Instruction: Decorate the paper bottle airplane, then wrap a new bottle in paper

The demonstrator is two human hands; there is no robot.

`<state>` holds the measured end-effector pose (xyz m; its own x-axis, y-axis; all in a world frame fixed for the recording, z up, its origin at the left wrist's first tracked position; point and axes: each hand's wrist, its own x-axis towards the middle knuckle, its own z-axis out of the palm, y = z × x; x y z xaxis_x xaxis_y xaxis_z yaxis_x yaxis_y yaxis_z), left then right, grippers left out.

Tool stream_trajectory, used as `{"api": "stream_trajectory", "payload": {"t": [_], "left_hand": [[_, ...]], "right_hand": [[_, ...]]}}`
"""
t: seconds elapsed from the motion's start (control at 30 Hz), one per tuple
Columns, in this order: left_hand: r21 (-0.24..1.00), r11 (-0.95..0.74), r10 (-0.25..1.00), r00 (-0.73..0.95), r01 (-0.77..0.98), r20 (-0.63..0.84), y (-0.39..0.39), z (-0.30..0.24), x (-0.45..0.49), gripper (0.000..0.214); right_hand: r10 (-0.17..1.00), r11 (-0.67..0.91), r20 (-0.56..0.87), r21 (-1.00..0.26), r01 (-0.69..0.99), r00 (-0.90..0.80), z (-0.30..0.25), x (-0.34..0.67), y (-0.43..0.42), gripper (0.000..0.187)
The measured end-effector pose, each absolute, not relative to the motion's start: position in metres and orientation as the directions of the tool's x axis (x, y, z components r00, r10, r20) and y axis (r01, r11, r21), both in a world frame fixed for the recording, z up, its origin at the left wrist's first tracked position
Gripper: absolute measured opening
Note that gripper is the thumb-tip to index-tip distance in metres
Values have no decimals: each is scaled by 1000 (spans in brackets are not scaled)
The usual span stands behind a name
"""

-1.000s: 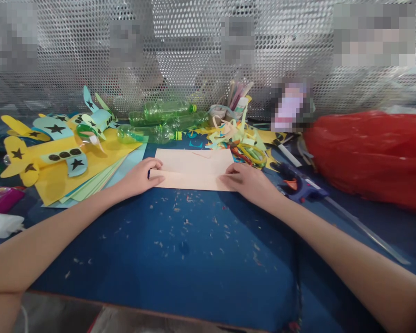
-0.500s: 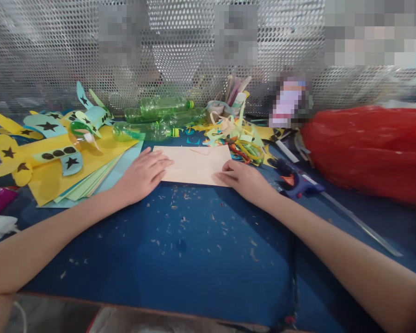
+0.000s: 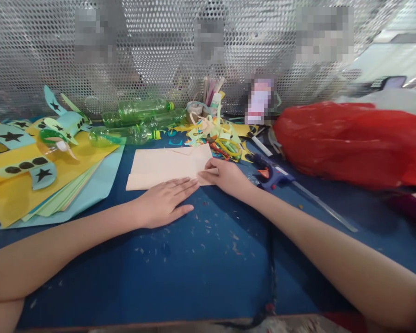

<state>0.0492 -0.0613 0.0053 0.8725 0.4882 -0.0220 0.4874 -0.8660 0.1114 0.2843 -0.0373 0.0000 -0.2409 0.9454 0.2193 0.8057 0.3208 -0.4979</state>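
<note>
A pale peach sheet of paper lies on the blue table in front of me, with a narrow strip folded over along its near edge. My left hand rests flat on that near edge, fingers stretched to the right and thumb apart. At the paper's right end, my right hand pinches the near corner between thumb and fingers. The two hands are close together, left fingertips almost meeting the right. Part of the folded strip is hidden under my fingers.
Paper-covered planes and coloured sheets lie left. Behind are green plastic bottles and paper scraps. A blue glue gun with a long glue stick and a red plastic bag sit right. A mesh panel stands behind.
My left hand has slid from the paper's left end along the near edge to the right end. My right hand keeps its pinch. The view has turned somewhat to the right.
</note>
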Motion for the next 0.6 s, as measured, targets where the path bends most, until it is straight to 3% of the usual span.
{"api": "stream_trajectory", "payload": {"t": [0.6], "left_hand": [[66, -871, 489, 872, 487, 25, -60, 4, 48, 64]], "right_hand": [[946, 320, 221, -512, 797, -237, 1, 285, -37, 16]]}}
